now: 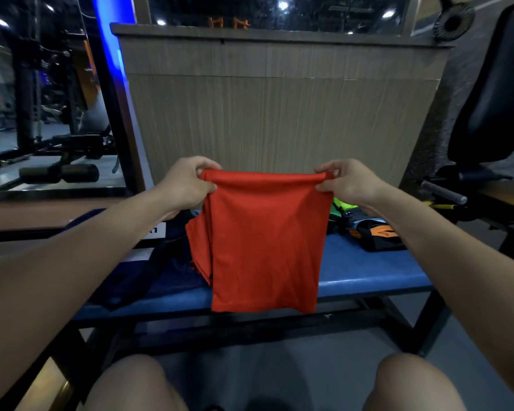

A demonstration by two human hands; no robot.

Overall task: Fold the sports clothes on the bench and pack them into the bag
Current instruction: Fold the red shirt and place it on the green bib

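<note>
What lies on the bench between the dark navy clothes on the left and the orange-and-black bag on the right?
In the head view, the red garment hangs there, held up at its top corners by the left hand and right hand; behind it, bare blue bench reaches the bag.

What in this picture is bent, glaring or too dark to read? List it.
Head view: wide-angle bend bows the wooden panel and stretches both forearms; blue light glares at upper left; ceiling lamps reflect in the dark glass; the dark clothes on the bench lose detail; the red garment is sharp.
</note>
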